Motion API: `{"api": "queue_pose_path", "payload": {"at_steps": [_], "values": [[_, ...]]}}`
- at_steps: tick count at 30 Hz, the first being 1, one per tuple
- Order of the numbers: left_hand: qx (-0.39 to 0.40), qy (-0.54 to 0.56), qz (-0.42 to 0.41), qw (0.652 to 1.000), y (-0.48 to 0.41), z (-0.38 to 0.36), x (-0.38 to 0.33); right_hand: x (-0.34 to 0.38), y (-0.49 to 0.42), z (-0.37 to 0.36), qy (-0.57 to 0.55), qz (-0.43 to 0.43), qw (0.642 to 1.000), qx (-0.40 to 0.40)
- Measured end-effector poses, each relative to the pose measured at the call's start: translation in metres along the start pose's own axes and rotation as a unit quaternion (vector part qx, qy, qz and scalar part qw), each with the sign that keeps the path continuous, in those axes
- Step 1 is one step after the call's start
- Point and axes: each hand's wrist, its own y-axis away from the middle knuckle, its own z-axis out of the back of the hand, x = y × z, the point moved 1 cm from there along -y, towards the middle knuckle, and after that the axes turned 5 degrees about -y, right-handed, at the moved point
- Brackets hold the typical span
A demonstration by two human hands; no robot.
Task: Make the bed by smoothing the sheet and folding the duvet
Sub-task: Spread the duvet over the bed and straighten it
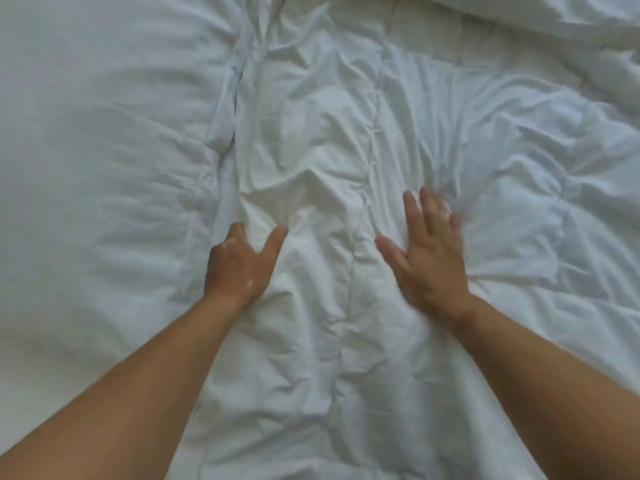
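1. Took the stitched seam [356, 271] running down the duvet [311, 140] as landmark. Found the duvet crumpled on both sides of it, filling the middle and right of the view.
2. Just left of the seam, clutched a raised fold of duvet with the left hand [242, 261], thumb out on top, fingers curled into the cloth, tips hidden. Probably anchored the fabric there against dragging under a sweep from the other side.
3. Just right of the seam, laid the right hand [429, 251] flat on the duvet, fingers straight and spread, grasping nothing. Noted blur at the fingertips, likely from a sweep away from the seam to push creases outward.
4. Well left of the seam, noted the smoother sheet [86, 140] with only faint wrinkles. Judged it the sheet, but could not trace its border, white on white.
5. Beyond the seam, up and to the right, saw more bunched white bedding [581, 15]. Could not tell pillow from duvet.
6. Judged smoothing underway, with folding of the duvet not yet begun.
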Motion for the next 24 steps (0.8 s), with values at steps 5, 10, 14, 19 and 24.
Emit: {"api": "queue_pose_path", "payload": {"at_steps": [5, 10, 14, 19, 24], "values": [[-0.077, -0.048, -0.103, 0.991, 0.003, -0.010, 0.024, -0.031, 0.023, -0.015, 0.082, 0.047, 0.995, 0.026], [-0.090, -0.129, -0.121, 0.980, -0.030, 0.007, 0.060, -0.028, 0.023, -0.013, 0.110, 0.022, 0.993, 0.034], [-0.001, -0.012, 0.004, 1.000, 0.018, -0.006, 0.073, -0.007, 0.046, -0.009, 0.095, -0.026, 0.993, 0.068], [0.021, 0.031, 0.048, 0.998, 0.124, -0.024, 0.130, 0.012, 0.139, -0.034, 0.006, -0.031, 0.998, 0.051], [-0.048, -0.014, 0.039, 0.998, 0.183, -0.060, 0.161, 0.001, 0.212, -0.058, 0.019, -0.017, 0.999, 0.043]]}}
